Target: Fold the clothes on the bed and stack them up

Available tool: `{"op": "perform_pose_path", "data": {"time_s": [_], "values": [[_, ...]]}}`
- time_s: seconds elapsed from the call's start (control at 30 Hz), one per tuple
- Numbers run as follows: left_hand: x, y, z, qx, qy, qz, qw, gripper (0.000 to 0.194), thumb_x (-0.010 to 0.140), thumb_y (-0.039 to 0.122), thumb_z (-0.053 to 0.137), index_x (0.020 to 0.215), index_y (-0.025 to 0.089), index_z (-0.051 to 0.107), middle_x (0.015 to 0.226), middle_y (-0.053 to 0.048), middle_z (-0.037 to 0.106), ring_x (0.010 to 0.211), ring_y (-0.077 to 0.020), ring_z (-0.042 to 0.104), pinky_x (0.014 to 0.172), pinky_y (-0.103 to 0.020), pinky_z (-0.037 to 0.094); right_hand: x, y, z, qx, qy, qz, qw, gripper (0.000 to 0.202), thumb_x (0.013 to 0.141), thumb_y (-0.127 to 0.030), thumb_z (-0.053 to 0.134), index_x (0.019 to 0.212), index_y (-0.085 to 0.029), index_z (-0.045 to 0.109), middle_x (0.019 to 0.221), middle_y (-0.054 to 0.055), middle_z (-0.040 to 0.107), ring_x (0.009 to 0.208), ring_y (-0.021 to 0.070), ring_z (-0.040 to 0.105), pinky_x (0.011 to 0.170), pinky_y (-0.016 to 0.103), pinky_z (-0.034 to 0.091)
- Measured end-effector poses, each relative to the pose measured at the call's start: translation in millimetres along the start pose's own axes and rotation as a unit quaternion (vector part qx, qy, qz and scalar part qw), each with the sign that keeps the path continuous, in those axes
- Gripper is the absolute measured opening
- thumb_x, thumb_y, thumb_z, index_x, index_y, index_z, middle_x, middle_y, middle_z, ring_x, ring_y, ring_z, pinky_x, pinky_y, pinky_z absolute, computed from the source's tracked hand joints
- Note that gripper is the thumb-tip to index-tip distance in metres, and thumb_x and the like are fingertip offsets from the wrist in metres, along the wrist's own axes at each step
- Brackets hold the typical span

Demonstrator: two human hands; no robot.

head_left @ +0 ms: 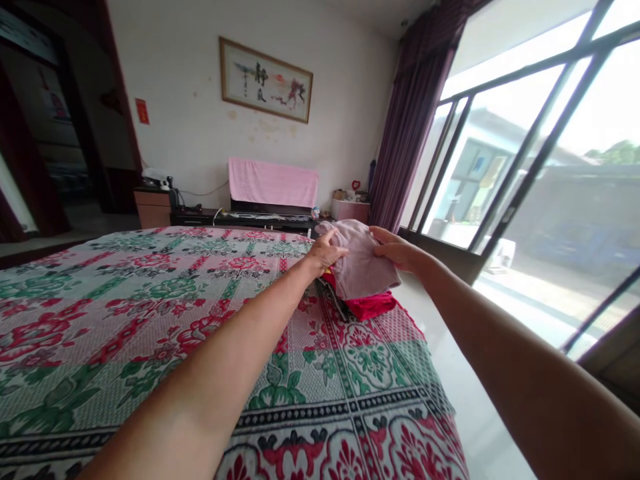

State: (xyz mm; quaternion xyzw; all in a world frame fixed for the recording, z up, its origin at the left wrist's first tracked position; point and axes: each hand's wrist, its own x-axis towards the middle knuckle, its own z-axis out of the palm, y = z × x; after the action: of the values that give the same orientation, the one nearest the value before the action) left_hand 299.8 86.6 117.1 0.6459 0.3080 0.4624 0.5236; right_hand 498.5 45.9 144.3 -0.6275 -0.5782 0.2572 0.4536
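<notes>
A pale mauve cloth [363,267] lies folded over a small pile near the right edge of the bed. My left hand [326,252] grips its left side, fingers closed on the fabric. At its upper right, my right hand [395,248] pinches the same cloth. Beneath it, a bright red cloth [373,307] and a darker patterned piece stick out. The pile rests on a flowered red, green and white bedspread [200,333].
Beyond the bed stands a low black cabinet [193,219] with a pink cloth [273,181] draped over something on it. A purple curtain [415,113] and large glass windows are on the right. A framed picture [266,80] hangs on the wall.
</notes>
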Motion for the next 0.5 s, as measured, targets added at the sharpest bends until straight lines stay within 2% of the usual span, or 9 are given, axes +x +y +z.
{"op": "perform_pose_path", "data": {"time_s": [0.1, 0.17, 0.23, 0.33, 0.5], "values": [[-2.7, -34.4, 8.1, 0.02, -0.018, -0.042, 0.999, 0.102, 0.062, 0.023, 0.081, 0.149, 0.015, 0.029, 0.148, -0.019, 0.041, 0.131, -0.0236, 0.045, 0.101, -0.03, 0.04, 4.0, 26.6, 2.3, -0.142, 0.09, 0.076, 0.983, 0.081, 0.062, -0.004, 0.058, 0.141, -0.013, 0.043, 0.127, 0.015, 0.059, 0.092, 0.021, 0.065, 0.069, 0.026, 0.054], [-12.3, -59.2, 9.8, 0.063, -0.028, -0.092, 0.993, 0.093, 0.065, 0.026, 0.078, 0.146, 0.012, 0.036, 0.143, -0.019, 0.047, 0.127, -0.0239, 0.049, 0.102, -0.03, 0.04, 2.1, 41.8, 8.8, -0.198, 0.111, 0.099, 0.969, 0.075, 0.063, -0.004, 0.06, 0.137, -0.01, 0.049, 0.125, 0.016, 0.061, 0.101, 0.0243, 0.064, 0.078, 0.03, 0.053], [-22.8, -76.1, 10.2, 0.078, -0.024, -0.105, 0.991, 0.082, 0.071, 0.03, 0.074, 0.144, 0.013, 0.04, 0.141, -0.017, 0.051, 0.125, -0.0222, 0.052, 0.101, -0.028, 0.04, -1.4, 49.8, 15.3, -0.246, 0.11, 0.09, 0.959, 0.065, 0.066, -0.008, 0.062, 0.131, -0.012, 0.056, 0.123, 0.013, 0.063, 0.109, 0.0239, 0.061, 0.088, 0.029, 0.05], [-32.5, -81.3, 10.5, 0.133, -0.004, -0.083, 0.988, 0.071, 0.075, 0.034, 0.07, 0.14, 0.013, 0.048, 0.138, -0.014, 0.054, 0.122, -0.0214, 0.054, 0.099, -0.026, 0.04, -5.9, 48.8, 21.3, -0.315, 0.109, 0.101, 0.938, 0.052, 0.074, -0.021, 0.063, 0.126, -0.016, 0.061, 0.118, 0.01, 0.066, 0.109, 0.0226, 0.062, 0.089, 0.028, 0.048], [-32.6, -65.1, 14.7, 0.212, 0.004, -0.059, 0.975, 0.061, 0.073, 0.027, 0.07, 0.132, 0.015, 0.057, 0.13, -0.011, 0.062, 0.111, -0.0201, 0.061, 0.095, -0.025, 0.043, -10.5, 40.0, 26.7, -0.326, 0.11, 0.141, 0.928, 0.044, 0.075, -0.028, 0.065, 0.116, -0.012, 0.067, 0.095, 0.01, 0.072, 0.086, 0.0225, 0.068, 0.067, 0.026, 0.051]]}}
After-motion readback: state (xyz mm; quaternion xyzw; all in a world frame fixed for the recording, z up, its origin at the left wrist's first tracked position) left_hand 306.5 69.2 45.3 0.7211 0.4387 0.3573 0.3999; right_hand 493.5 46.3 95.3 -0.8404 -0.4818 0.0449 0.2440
